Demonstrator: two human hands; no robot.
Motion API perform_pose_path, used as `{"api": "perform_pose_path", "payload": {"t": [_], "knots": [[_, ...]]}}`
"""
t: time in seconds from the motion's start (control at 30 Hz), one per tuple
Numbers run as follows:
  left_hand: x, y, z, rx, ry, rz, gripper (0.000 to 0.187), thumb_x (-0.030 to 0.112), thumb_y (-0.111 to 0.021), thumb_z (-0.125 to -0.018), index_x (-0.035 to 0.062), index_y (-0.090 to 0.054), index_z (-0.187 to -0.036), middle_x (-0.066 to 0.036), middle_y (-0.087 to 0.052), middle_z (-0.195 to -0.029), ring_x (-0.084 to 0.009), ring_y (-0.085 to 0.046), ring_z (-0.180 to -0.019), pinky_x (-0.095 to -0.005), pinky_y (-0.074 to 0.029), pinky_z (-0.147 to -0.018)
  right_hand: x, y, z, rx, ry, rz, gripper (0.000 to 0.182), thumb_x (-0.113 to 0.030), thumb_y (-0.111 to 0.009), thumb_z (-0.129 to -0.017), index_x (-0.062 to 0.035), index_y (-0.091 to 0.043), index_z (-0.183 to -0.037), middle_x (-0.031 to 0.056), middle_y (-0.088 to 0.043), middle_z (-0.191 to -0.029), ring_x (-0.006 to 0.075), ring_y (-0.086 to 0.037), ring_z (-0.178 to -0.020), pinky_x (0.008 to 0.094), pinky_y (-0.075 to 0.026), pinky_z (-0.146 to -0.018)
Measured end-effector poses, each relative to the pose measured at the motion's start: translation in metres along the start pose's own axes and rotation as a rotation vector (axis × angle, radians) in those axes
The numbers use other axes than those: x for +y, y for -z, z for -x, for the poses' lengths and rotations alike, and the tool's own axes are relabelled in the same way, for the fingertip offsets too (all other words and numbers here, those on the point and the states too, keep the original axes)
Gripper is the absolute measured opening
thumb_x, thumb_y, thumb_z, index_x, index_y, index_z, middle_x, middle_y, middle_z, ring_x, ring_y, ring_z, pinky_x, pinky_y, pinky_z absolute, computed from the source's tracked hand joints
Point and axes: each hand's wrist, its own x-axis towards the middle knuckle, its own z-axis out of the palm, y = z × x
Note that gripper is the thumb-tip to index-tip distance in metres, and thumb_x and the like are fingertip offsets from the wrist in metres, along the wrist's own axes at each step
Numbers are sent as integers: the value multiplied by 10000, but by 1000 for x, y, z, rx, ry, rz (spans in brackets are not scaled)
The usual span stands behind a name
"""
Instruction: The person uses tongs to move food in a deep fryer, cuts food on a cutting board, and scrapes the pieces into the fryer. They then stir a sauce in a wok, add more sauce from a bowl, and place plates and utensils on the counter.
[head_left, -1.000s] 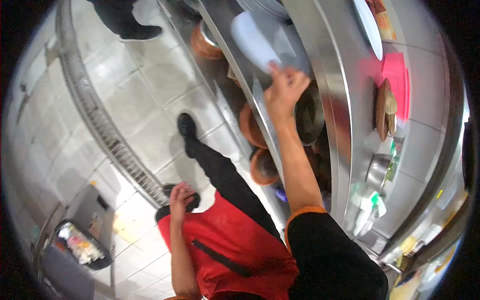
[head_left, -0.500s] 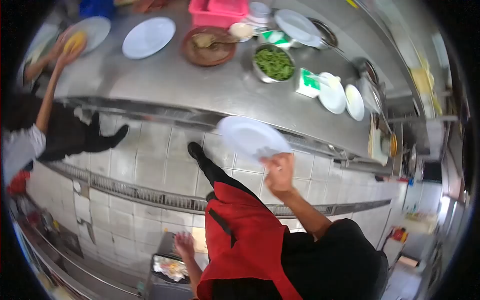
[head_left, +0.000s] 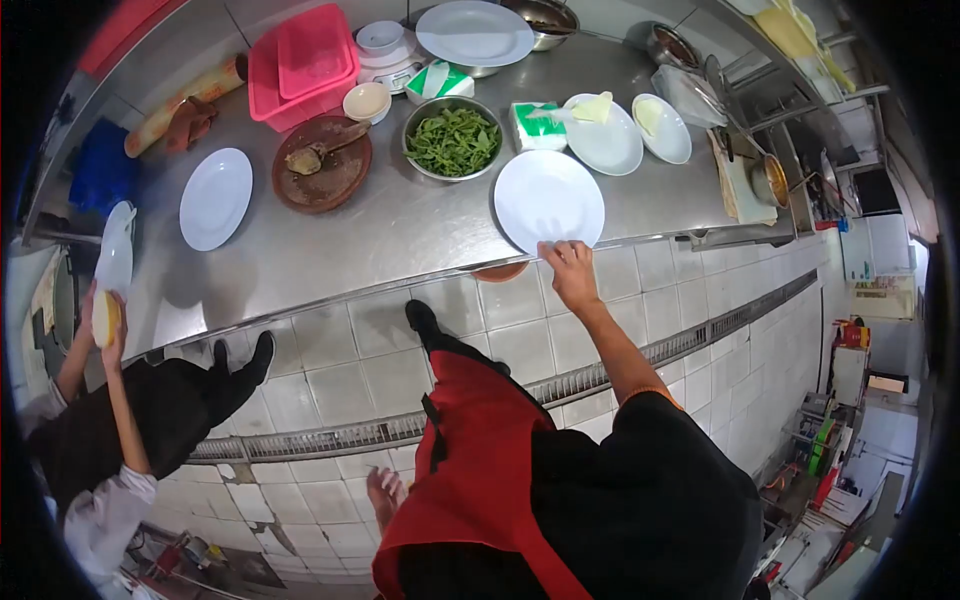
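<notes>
My right hand [head_left: 570, 272] pinches the near rim of a round white plate [head_left: 550, 200], which is over the front edge of the steel counter [head_left: 400, 245]. Just behind that plate are a tissue pack [head_left: 537, 127] and an oval white dish [head_left: 610, 150] with a pale yellow piece on it. A steel bowl of green leaves [head_left: 452, 143] stands to its left. My left hand [head_left: 385, 492] hangs low beside the red apron [head_left: 480, 470], fingers apart, holding nothing.
Left along the counter are a stone mortar with a pestle [head_left: 322, 185], an oval plate [head_left: 216, 200] and pink baskets [head_left: 300, 65]. At far left a co-worker's hands [head_left: 110, 325] hold something yellow by a plate. A floor drain [head_left: 700, 330] crosses the tiles.
My right hand has carried the white plate from over the floor up to the counter's front edge. My left hand stays low. The view has turned, and the co-worker's hands appear lower.
</notes>
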Motion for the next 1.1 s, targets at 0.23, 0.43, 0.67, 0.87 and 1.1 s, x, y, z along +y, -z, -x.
{"api": "perform_pose_path", "payload": {"t": [0.23,0.43,0.67,0.87,1.1], "knots": [[103,-47,-21,110,101,-143,422,387,-464,-864,165,-392,-1215,-79,-514,-1115,-240,-552,-931,-374,-451,-759,-42,37,-51,169,-51,-162,389,-38,-628,-690,-68,-543,-1068,152,-522,-963,323,-472,-921,421,-358,-814],[119,-57,-19,119,97,-68,306,295,-484,-863,141,-457,-1126,-39,-577,-901,-188,-585,-758,-347,-469,-661,-140,30,-122,88,-12,-322,71,-44,-627,-733,-45,-556,-738,96,-479,-833,285,-420,-855,412,-336,-760],[92,-1,-52,137,168,-219,274,301,-478,-846,142,-518,-1065,-41,-575,-887,-186,-550,-742,-363,-453,-698,-294,-23,-252,-158,310,-676,165,-127,-562,-790,-11,-469,-863,199,-422,-1005,370,-380,-952,460,-307,-824],[149,29,-103,61,161,-135,268,266,-449,-854,130,-517,-1076,-19,-571,-854,-159,-530,-714,-322,-443,-655,-484,-120,-427,-394,451,-985,162,-91,-596,-741,-40,-509,-868,95,-523,-892,280,-498,-859,366,-400,-761],[270,58,-120,48,97,232,255,226,-402,-884,121,-510,-1089,31,-555,-797,-91,-488,-635,-261,-425,-578,-705,-274,-621,-1121,-459,-1548,321,-239,-486,-887,27,-427,-1057,212,-532,-914,303,-578,-731,362,-529,-604]]}}
